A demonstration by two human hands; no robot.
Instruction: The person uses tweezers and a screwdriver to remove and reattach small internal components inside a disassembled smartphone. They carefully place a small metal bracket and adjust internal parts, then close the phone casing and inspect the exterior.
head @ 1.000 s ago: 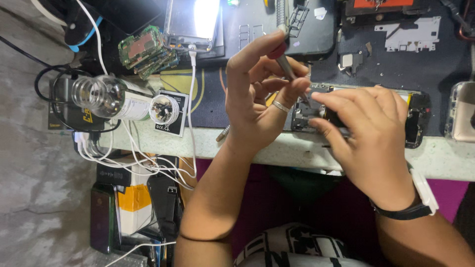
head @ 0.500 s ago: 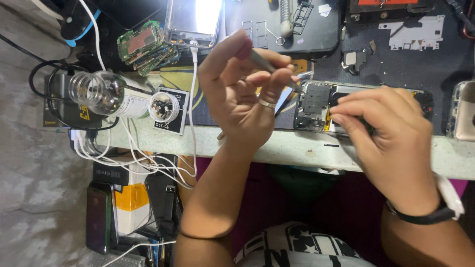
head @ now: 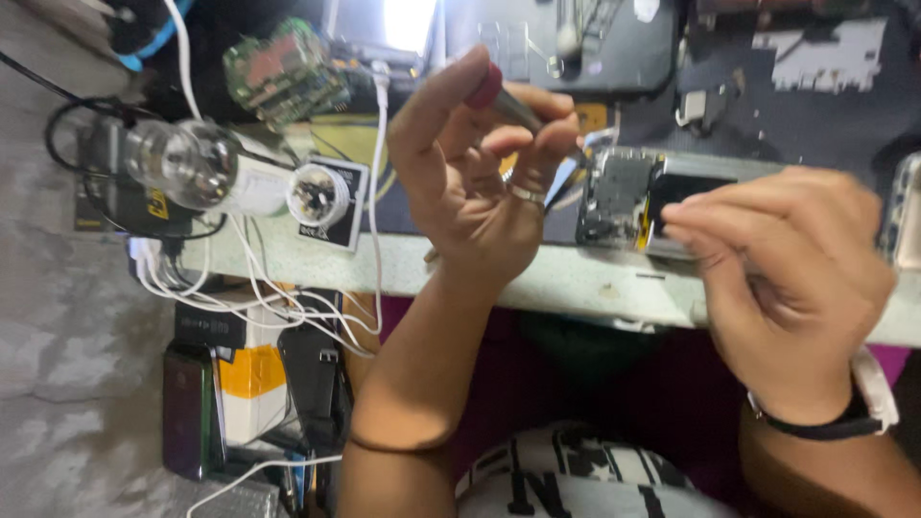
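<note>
Cluttered workbench [head: 576,278]; left hand [head: 470,182] pinching red-capped screwdriver [head: 508,105], right hand [head: 796,278] gripping opened, seemingly backless phone [head: 624,197].

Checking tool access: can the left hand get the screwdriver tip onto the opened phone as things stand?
Probably yes. The left hand holds the screwdriver right beside the opened phone; the right hand steadies its other end, leaving the near side uncovered.

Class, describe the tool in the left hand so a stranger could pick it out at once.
Start at the pale workbench edge. Above it, the left hand pinches a thin metal screwdriver angled toward the opened phone. Its rounded red cap sets it apart.
</note>
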